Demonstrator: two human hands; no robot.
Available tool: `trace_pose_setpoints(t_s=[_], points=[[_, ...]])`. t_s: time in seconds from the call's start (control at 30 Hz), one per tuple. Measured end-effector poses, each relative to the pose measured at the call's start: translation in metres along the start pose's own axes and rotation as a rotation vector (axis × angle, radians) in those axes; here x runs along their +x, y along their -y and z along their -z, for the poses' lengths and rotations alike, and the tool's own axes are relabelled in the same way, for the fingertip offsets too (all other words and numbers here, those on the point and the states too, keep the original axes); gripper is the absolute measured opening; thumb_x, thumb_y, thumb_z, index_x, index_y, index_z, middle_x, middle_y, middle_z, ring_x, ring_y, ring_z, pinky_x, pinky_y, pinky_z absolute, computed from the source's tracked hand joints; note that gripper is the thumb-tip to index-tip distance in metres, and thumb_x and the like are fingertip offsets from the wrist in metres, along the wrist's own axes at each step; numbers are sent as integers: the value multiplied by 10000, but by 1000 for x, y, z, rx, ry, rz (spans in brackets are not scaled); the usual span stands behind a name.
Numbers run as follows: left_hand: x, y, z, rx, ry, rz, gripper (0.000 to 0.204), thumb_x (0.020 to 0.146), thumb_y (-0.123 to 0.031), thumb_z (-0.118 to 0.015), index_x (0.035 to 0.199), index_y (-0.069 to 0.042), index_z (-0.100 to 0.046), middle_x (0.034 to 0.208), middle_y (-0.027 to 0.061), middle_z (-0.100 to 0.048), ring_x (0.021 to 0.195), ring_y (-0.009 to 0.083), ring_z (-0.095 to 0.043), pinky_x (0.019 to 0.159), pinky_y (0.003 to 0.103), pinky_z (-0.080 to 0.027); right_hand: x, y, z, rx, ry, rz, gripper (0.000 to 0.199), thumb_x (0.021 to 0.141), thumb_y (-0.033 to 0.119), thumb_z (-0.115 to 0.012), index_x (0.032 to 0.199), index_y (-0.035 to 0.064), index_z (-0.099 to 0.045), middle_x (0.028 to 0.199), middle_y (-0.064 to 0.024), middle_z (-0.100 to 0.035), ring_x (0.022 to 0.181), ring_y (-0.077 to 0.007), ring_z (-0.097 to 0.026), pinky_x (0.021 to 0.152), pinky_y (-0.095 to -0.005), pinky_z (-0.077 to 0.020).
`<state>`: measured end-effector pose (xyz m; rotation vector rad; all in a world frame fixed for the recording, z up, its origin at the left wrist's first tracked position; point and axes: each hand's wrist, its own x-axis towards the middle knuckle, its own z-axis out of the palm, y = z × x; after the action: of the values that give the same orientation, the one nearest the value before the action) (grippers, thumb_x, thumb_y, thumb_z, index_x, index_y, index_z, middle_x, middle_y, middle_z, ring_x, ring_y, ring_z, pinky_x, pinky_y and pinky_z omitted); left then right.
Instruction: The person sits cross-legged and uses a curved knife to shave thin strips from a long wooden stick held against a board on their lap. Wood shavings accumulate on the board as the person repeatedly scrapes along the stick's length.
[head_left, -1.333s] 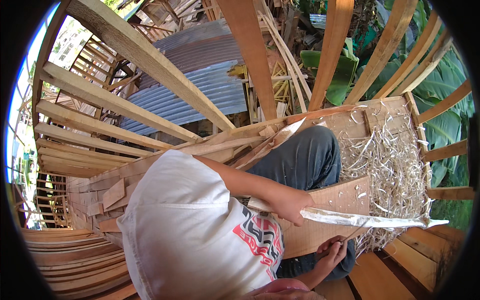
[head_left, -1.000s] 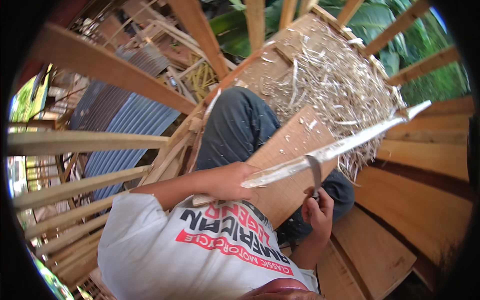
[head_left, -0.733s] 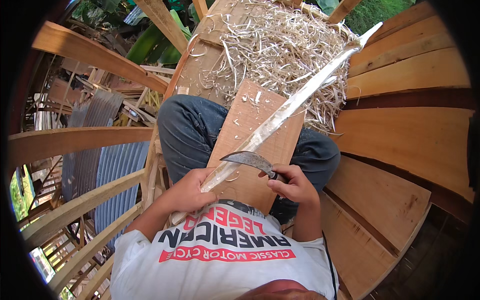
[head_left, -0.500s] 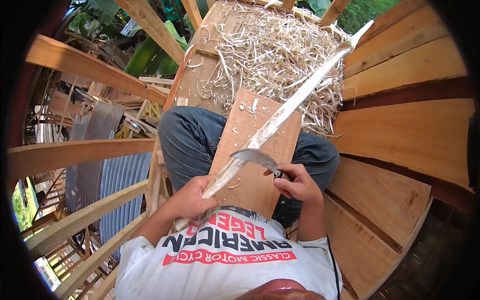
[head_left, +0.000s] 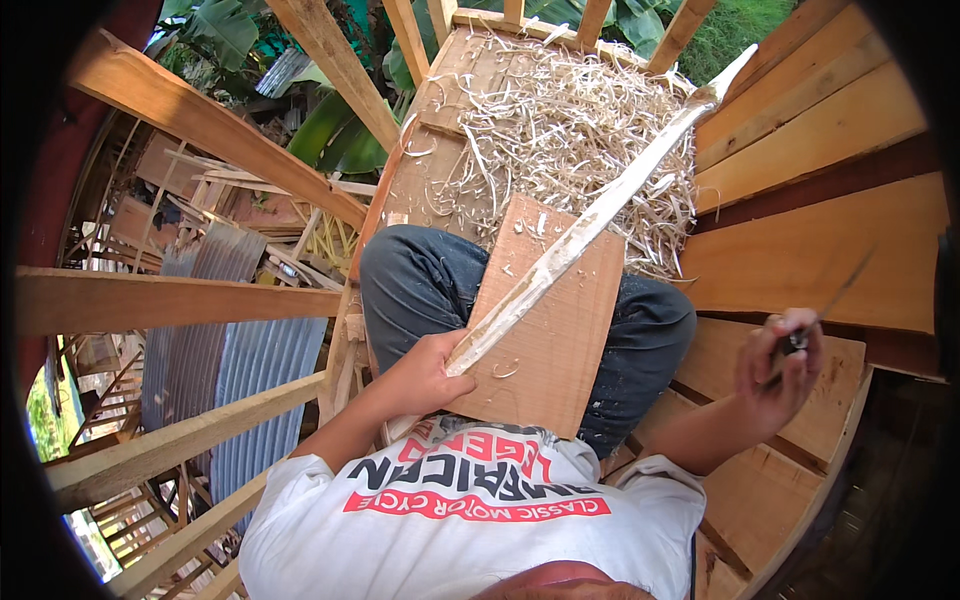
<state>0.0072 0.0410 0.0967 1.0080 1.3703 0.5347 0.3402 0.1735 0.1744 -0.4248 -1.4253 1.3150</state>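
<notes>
My left hand (head_left: 432, 376) is closed round the lower end of a long pale stick (head_left: 572, 243), peeled white with brownish patches. The stick slants up to the right, across a flat wooden board (head_left: 545, 345) that lies on my lap, and its narrowed tip reaches past the far shavings. Out to the right, away from the stick, my right hand (head_left: 783, 365) grips a curved knife (head_left: 848, 284) by its dark handle. The blade points up and right and is smeared by motion.
A heap of curled wood shavings (head_left: 590, 120) covers the wooden floor ahead. Slatted planks (head_left: 820, 255) form a wall on the right. Wooden rails (head_left: 180, 300) run along the left, with corrugated metal sheets (head_left: 265, 380) and scrap timber beyond. My bent knees flank the board.
My right hand has swung the knife off the stick, out to the right. The left hand keeps its hold on the stick. The whole view has shifted slightly.
</notes>
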Motion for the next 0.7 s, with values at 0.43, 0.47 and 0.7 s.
trace_pose_setpoints(t_s=[0.43,0.47,0.7], points=[[-27,22,8,65,-97,-287,402,743,-112,-617,1121,19,-580,895,182,-668,833,232,-648,755,344,-482,78,-6,-68,-36,109,-91,176,959,157,-517,1026,12,-444,599,-36,-426,404,-87,-349,309,-235,-322],[-19,33,4,57,-105,-337,395,751,-121,-625,1120,14,-580,897,191,-668,836,260,-656,754,353,-483,76,-34,-67,64,231,-289,108,952,94,-497,1017,17,-458,606,-26,-423,411,-85,-353,314,-230,-310],[-48,78,5,146,-113,-309,352,776,-177,-649,1071,2,-580,904,207,-662,838,354,-643,729,401,-484,24,-112,-85,-586,549,-472,135,874,70,-637,776,15,-561,538,42,-490,417,-20,-444,375,-189,-305]])
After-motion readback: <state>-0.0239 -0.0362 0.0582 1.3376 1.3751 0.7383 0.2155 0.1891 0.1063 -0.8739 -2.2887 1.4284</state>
